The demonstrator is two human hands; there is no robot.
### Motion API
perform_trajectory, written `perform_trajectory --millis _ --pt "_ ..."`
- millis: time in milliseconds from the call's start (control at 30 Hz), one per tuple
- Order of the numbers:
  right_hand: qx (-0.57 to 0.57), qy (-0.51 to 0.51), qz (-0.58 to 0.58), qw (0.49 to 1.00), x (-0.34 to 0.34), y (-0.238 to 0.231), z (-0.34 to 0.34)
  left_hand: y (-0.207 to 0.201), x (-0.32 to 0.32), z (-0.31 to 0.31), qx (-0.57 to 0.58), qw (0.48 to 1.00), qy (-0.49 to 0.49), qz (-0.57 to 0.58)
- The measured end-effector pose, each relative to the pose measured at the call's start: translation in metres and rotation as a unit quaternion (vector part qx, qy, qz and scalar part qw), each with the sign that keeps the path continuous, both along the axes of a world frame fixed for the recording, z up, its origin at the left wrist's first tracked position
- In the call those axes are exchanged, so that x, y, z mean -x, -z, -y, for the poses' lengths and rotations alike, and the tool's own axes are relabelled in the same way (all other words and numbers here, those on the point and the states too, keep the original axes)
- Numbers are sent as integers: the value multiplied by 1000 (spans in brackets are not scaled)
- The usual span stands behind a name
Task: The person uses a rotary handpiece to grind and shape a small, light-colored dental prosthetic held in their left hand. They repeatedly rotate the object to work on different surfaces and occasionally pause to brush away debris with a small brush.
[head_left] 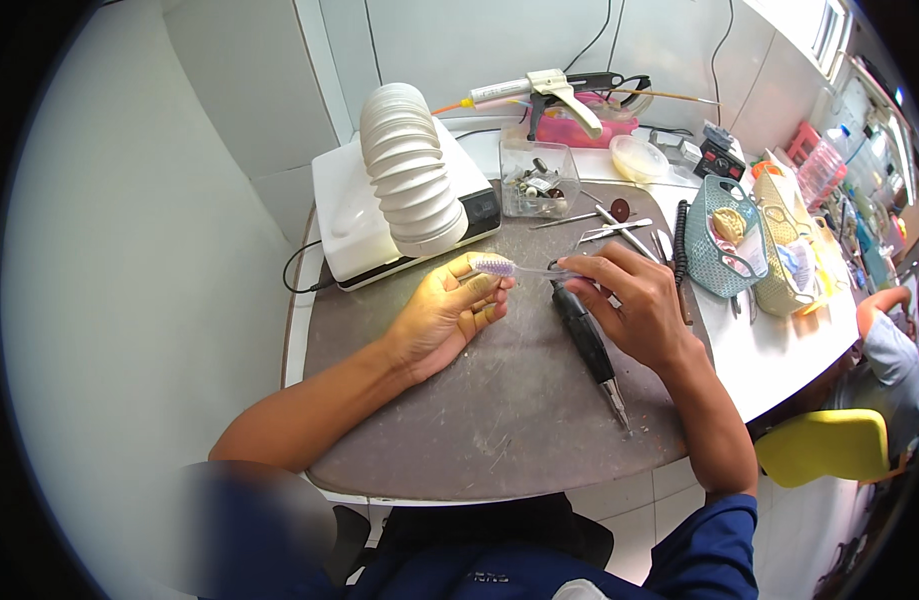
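Note:
A toothbrush [495, 268] with pale purple bristles and a clear handle spans the gap between my hands above the grey mat [409, 460]. My right hand [629, 300] grips its handle end. The fingers of my left hand [444, 315] are curled together at the brush head, palm partly upward; anything pinched between them is hidden by the bristles and fingertips. Below my right hand lies a black rotary handpiece [582, 335] with a metal tip, pointing toward the front edge of the mat.
A white dust extractor [359, 220] with a ribbed hose [409, 165] stands at the back left. Behind the mat sits a clear box [524, 200] of small parts. Slim metal tools [627, 228] lie beyond my right hand. Blue [714, 250] and cream baskets [779, 270] stand at right.

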State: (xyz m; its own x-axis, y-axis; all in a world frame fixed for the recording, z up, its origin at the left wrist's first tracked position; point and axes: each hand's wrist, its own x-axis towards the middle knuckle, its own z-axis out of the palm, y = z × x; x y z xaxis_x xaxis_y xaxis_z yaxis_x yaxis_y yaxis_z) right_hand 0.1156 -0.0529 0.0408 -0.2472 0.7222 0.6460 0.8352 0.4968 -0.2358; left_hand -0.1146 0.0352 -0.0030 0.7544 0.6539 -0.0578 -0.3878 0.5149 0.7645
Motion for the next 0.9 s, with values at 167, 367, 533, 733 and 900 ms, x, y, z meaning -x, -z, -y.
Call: perform_trajectory --millis 167,367,533,733,900 --pt "33 7 14 999 3 1 1 3 0 -2 -23 999 -13 -20" --pt "52 1 -7 999 3 5 0 -4 -2 1 -70 996 -36 -37" --pt "72 -7 -19 997 1 3 -1 0 -4 4 -77 994 -70 -39" --pt "92 -13 -11 996 -5 1 -2 -2 -3 1 -78 995 -43 -42" --pt "100 -33 -23 994 -26 -5 -5 -4 -4 3 -78 995 -43 -47"
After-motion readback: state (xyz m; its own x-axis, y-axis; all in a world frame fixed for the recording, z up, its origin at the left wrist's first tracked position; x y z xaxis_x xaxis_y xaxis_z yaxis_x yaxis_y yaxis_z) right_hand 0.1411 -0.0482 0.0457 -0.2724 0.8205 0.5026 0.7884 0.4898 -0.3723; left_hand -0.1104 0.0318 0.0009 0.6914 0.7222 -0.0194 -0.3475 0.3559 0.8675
